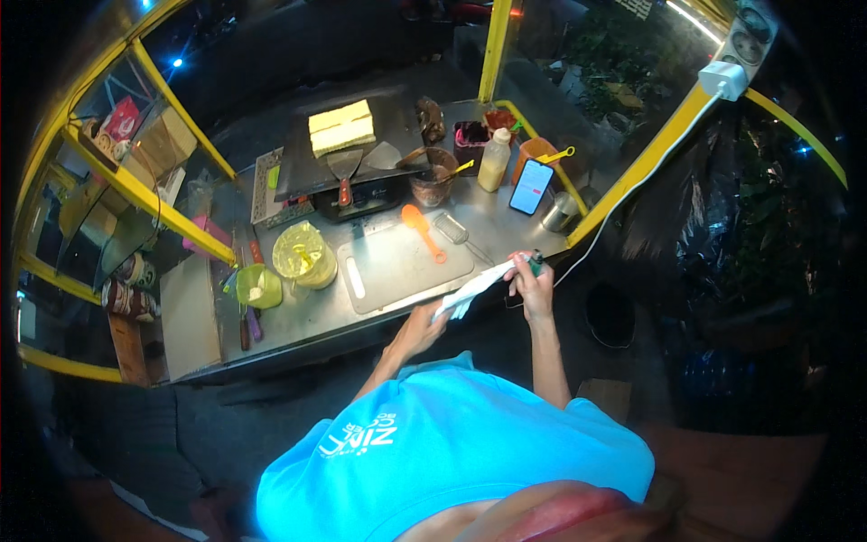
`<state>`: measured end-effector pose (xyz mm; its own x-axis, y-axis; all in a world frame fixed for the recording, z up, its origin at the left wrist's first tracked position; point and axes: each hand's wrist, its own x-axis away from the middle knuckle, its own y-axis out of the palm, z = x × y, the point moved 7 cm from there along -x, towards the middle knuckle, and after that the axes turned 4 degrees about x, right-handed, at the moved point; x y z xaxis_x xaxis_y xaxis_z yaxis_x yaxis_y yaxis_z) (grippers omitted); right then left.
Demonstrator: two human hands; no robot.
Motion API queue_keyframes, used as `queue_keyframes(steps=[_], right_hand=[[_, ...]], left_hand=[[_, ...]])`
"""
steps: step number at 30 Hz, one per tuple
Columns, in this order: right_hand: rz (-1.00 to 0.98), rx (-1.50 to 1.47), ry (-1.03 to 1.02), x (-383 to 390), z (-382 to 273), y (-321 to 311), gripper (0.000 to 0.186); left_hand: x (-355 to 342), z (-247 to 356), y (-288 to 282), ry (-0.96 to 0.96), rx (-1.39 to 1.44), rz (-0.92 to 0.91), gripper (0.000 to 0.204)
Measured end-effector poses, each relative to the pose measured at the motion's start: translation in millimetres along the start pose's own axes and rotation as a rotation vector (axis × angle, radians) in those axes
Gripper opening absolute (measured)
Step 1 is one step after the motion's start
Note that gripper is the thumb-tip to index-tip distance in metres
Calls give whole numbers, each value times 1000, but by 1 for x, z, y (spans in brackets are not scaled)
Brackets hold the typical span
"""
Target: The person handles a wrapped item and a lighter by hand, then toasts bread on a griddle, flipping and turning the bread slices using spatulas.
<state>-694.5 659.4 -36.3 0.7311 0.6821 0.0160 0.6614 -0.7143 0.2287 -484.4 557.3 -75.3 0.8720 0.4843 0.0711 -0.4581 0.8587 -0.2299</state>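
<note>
A long white cloth or tissue (471,290) stretches between my two hands in front of the counter edge. My left hand (419,331) closes around its lower left end. At its upper right end, my right hand (531,284) is closed on a dark green piece (537,262), whose kind I cannot make out, and touches the white material too. Just beyond my hands lies a pale cutting board (388,282). An orange spatula (417,221) rests across its far edge, beside a small metal grater (452,228).
Sliced bread (341,127) sits on a dark griddle (293,174) with a metal scraper (344,169). Left stand a tub of yellow spread (304,256) and a green cup (259,287). Right are a squeeze bottle (494,161), a lit phone (531,187), and a white cable (664,161).
</note>
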Motion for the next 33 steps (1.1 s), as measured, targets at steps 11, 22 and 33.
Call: queue_keyframes(steps=[11, 22, 33], right_hand=[[5, -28, -8, -4, -6, 12, 22], [-170, -116, 154, 7, 19, 49, 23], [-155, -301, 181, 15, 6, 66, 32]], left_hand=[[-7, 12, -60, 121, 199, 153, 42], [10, 16, -73, 71, 939, 367, 47], [9, 24, -81, 211, 1031, 378, 49]])
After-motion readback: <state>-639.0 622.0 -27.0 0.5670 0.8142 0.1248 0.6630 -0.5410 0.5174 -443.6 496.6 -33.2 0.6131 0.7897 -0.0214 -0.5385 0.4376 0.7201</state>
